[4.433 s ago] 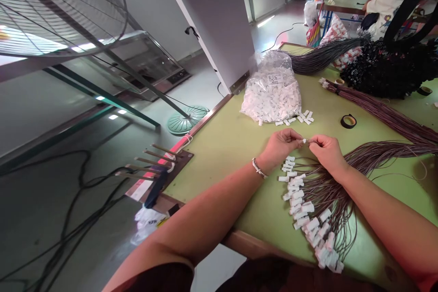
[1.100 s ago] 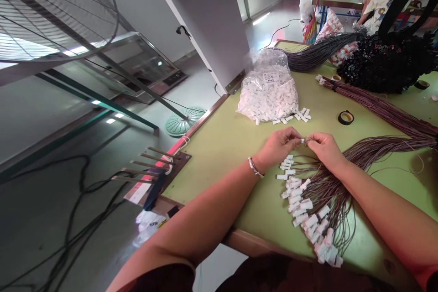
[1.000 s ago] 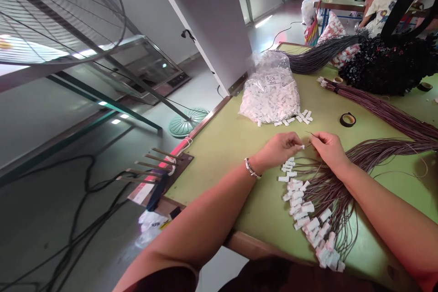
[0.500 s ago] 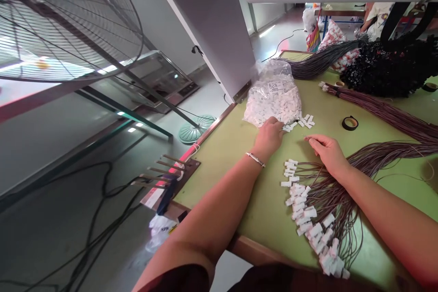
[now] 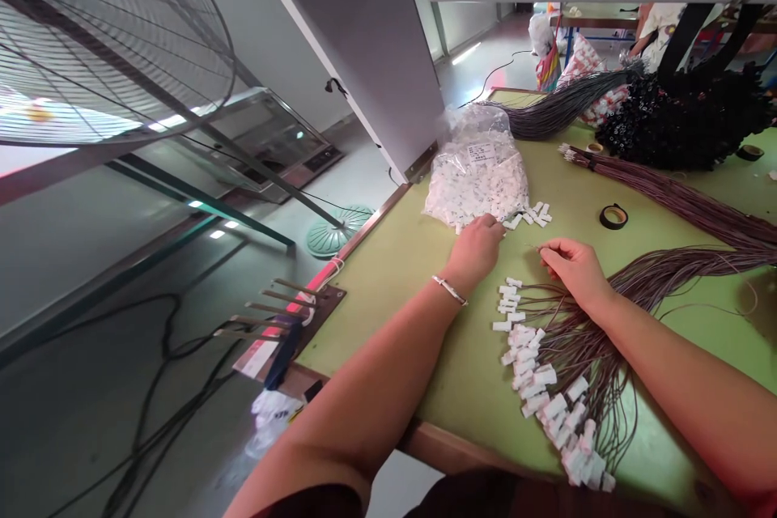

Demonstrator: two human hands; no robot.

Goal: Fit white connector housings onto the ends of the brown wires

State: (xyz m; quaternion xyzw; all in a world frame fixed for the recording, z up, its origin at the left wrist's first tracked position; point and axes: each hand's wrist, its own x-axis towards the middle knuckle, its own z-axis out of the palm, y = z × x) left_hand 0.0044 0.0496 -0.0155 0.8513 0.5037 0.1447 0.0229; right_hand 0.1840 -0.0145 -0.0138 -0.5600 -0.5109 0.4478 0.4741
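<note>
My left hand (image 5: pixel 477 248) is at the front edge of a clear plastic bag of white connectors (image 5: pixel 477 178), fingers closed; what they hold, if anything, is hidden. Just right of it, several loose white connectors (image 5: pixel 537 215) lie on the green table. My right hand (image 5: pixel 567 263) pinches the thin end of a wire (image 5: pixel 532 247). Under my right forearm runs a bundle of dark brown wires (image 5: pixel 655 275). Many of its ends carry white connectors (image 5: pixel 534 376), fanned out toward the table's front.
Black tape roll (image 5: pixel 613 217) lies beyond my right hand. A second wire bundle (image 5: pixel 668 186) and a black pile (image 5: pixel 685 117) are at the right. A metal pronged rack (image 5: pixel 303 312) sits on the left edge. A fan (image 5: pixel 121 40) stands left; a person (image 5: pixel 659 32) is behind.
The whole view has shifted slightly. My left hand has drawn back a little from the bag and loose connectors. The right hand keeps its pinch on the wire.
</note>
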